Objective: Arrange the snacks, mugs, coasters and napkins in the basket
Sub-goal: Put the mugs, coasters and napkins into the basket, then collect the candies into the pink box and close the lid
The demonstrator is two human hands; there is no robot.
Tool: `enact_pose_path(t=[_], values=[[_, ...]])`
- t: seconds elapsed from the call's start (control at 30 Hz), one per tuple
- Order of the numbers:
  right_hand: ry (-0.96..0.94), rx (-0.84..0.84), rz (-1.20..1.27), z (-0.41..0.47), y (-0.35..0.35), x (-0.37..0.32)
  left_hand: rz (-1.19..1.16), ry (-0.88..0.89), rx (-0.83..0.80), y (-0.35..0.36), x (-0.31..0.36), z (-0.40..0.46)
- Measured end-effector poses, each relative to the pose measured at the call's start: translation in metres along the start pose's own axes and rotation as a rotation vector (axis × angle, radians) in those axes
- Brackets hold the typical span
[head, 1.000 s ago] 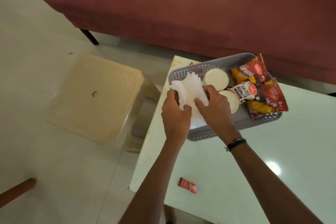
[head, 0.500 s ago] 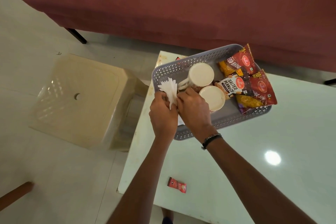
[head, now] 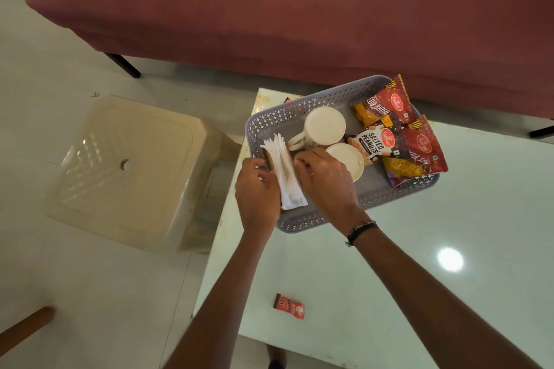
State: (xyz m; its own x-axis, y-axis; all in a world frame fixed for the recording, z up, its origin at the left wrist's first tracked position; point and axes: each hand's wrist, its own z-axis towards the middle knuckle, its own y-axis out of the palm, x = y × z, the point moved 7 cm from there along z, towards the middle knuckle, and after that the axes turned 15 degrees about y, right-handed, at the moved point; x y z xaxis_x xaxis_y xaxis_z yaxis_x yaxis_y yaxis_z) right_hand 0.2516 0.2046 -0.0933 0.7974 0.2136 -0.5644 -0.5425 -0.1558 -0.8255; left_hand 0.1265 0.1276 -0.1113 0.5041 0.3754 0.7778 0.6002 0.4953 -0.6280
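A grey perforated basket [head: 299,109] sits at the far left corner of the white table [head: 434,263]. A stack of white napkins [head: 283,172] stands on edge at its left end, with brown coasters [head: 267,158] against it. My left hand [head: 257,192] grips the stack from the left. From the right, my right hand [head: 325,181] holds it with curled fingers. Two cream mugs are in the middle, one lying on its side [head: 325,126] and one by my right hand [head: 349,159]. Snack packets fill the right end: a red one [head: 388,103], salted peanuts [head: 371,144] and another red one [head: 422,148].
A small red sachet [head: 288,305] lies on the table near its front left edge. A beige plastic stool [head: 135,171] stands on the floor left of the table. A dark red sofa [head: 299,9] runs behind the table.
The napkins were spread wide in both hands, then gathered. Now they stand as a tight stack down in the basket's left end. The view has shifted slightly.
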Motion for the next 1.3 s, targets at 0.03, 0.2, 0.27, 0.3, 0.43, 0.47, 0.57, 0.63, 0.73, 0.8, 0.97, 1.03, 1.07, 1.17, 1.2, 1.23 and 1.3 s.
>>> enact_pose_path(t=[0.03,0.2,0.27,0.3,0.43,0.47,0.57,0.63,0.73,0.8,0.97,1.03,1.07,1.17,1.2,1.23,1.3], values=[[0.007,0.020,0.018,0.003,-0.011,0.007,0.003,0.006,0.028,-0.004,0.000,0.000],[0.191,0.185,0.077,0.041,-0.079,0.068,-0.063,-0.095,0.106,-0.016,-0.011,-0.001],[0.339,0.239,0.107,0.057,-0.104,0.103,-0.059,-0.202,0.054,-0.013,-0.018,-0.002],[0.419,0.235,0.113,0.065,-0.110,0.121,-0.081,-0.270,0.025,-0.010,-0.023,-0.003],[0.676,0.019,0.064,0.084,-0.103,0.175,-0.240,-0.476,-0.087,0.008,-0.037,-0.007],[0.705,-0.040,0.096,0.085,-0.098,0.180,-0.264,-0.502,-0.115,0.012,-0.040,-0.007],[0.750,-0.104,0.223,0.087,-0.089,0.193,-0.325,-0.575,-0.102,0.019,-0.047,-0.007],[0.786,-0.101,0.301,0.088,-0.088,0.199,-0.375,-0.586,-0.071,0.021,-0.047,-0.004],[0.797,-0.118,0.348,0.088,-0.088,0.204,-0.397,-0.580,-0.035,0.022,-0.046,-0.003],[0.810,-0.126,0.372,0.082,-0.092,0.207,-0.377,-0.568,-0.020,0.021,-0.043,-0.004],[0.838,-0.110,0.441,0.053,-0.122,0.224,-0.324,-0.515,-0.068,0.027,-0.028,-0.019],[0.854,-0.095,0.487,0.036,-0.140,0.238,-0.299,-0.491,-0.088,0.031,-0.014,-0.028],[0.855,-0.087,0.506,0.026,-0.150,0.245,-0.295,-0.478,-0.094,0.034,-0.006,-0.033],[0.862,-0.070,0.533,-0.006,-0.181,0.268,-0.311,-0.427,-0.117,0.046,0.026,-0.049],[0.866,-0.060,0.539,-0.018,-0.192,0.275,-0.317,-0.412,-0.135,0.051,0.036,-0.055],[0.878,-0.046,0.545,-0.031,-0.203,0.282,-0.319,-0.398,-0.155,0.056,0.045,-0.062],[0.919,-0.010,0.566,-0.057,-0.222,0.299,-0.307,-0.377,-0.201,0.067,0.058,-0.077]])
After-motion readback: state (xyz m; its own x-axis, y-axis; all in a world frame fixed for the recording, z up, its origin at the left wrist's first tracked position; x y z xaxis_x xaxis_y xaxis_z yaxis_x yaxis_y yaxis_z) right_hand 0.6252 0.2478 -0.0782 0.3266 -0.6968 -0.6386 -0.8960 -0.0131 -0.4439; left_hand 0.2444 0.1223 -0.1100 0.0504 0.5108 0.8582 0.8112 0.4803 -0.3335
